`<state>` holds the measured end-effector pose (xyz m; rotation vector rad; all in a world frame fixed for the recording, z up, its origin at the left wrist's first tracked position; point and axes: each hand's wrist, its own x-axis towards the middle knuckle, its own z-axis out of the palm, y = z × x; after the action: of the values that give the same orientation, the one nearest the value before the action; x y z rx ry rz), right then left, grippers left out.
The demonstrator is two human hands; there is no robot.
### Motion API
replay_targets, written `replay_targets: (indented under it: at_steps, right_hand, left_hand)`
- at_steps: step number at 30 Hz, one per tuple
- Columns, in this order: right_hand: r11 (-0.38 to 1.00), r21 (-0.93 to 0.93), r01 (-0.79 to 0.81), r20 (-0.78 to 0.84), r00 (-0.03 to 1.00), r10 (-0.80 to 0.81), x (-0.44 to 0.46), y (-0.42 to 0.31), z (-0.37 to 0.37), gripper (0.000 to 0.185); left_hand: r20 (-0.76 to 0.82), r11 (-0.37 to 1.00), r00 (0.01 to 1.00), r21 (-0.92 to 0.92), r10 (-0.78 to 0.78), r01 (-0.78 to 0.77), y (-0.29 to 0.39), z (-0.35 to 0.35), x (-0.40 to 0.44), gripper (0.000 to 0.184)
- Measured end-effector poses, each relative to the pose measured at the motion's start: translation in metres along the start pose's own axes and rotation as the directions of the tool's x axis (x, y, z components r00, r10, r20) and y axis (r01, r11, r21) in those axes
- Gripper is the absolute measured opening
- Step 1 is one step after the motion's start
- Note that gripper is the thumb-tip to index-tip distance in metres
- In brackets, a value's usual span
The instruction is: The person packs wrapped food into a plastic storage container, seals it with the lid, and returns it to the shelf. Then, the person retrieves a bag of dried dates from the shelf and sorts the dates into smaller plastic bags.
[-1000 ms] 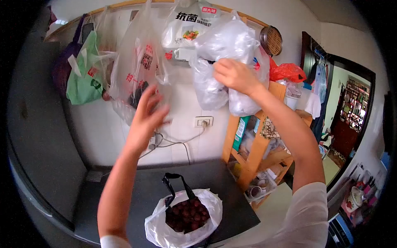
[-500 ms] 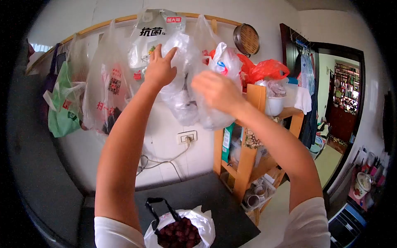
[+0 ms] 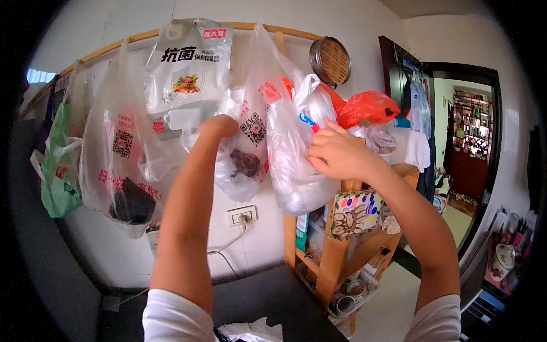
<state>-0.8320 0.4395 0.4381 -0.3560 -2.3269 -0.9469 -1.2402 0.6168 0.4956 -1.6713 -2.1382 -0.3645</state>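
Note:
Hanging from the wall rail, a clear plastic bag with red print and a QR code holds something dark. My left hand is at this bag's left side, its fingers hidden among the plastic. To the right hangs a white plastic bag, bulging with crumpled plastic. My right hand is at its upper right side, fingers curled against the plastic and gripping it. Behind my left hand hangs a grey printed package with a vegetable picture.
Another clear bag and a green bag hang at left. A round steamer hangs near a red bag. The wooden shelf stands below right, beside the dark table. A socket is on the wall.
My left hand has moved lower, from spread fingers before the grey package to among the plastic. My right hand has moved right and down along the white bag. The view has shifted.

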Motion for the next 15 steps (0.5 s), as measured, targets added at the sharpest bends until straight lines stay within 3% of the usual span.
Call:
replay_targets:
  at_steps: [4, 8, 9, 10, 11, 12, 13, 14, 15]
  right_hand:
    - [0.999, 0.001, 0.046, -0.031, 0.998, -0.046, 0.01, -0.003, 0.007, 0.02]
    - [0.98, 0.191, -0.059, -0.013, 0.998, 0.062, 0.027, -0.005, -0.004, 0.021]
    - [0.979, 0.196, -0.056, -0.014, 0.998, 0.06, 0.034, -0.003, -0.009, 0.021]
    - [0.926, 0.328, -0.189, -0.031, 0.977, 0.21, 0.042, 0.002, -0.014, 0.022]
    - [0.837, 0.453, -0.306, -0.027, 0.934, 0.356, 0.051, 0.006, -0.02, 0.024]
    - [0.874, 0.331, -0.355, -0.063, 0.916, 0.396, 0.061, 0.007, -0.029, 0.033]
    - [0.875, 0.335, -0.349, -0.064, 0.918, 0.391, 0.07, 0.011, -0.024, 0.033]
    - [0.954, 0.24, -0.177, -0.307, 0.919, 0.248, 0.08, 0.018, -0.01, 0.035]
    - [0.995, 0.103, -0.021, -0.519, 0.852, 0.071, 0.086, 0.023, 0.005, 0.037]
  left_hand:
    - [-0.189, 0.995, 0.98, 0.068, -0.053, 0.067, 0.079, -0.099, -0.17, 0.049]
    - [-0.372, 1.0, 0.928, -0.026, -0.023, 0.014, 0.077, -0.13, -0.186, 0.053]
    - [-0.613, 0.991, 0.786, -0.032, 0.085, -0.132, 0.081, -0.132, -0.198, 0.05]
    - [-0.806, 0.962, 0.568, 0.003, 0.163, -0.272, 0.092, -0.135, -0.217, 0.049]
    - [-0.859, 0.832, 0.362, 0.124, 0.363, -0.54, 0.103, -0.141, -0.232, 0.049]
    - [-0.799, 0.638, 0.308, 0.118, 0.516, -0.761, 0.115, -0.146, -0.249, 0.051]
    - [-0.778, 0.71, 0.267, 0.3, 0.569, -0.637, 0.123, -0.133, -0.261, 0.045]
    - [-0.612, 0.791, 0.524, 0.32, 0.592, -0.521, 0.131, -0.129, -0.277, 0.043]
    - [-0.407, 0.841, 0.745, 0.37, 0.529, -0.395, 0.135, -0.125, -0.292, 0.041]
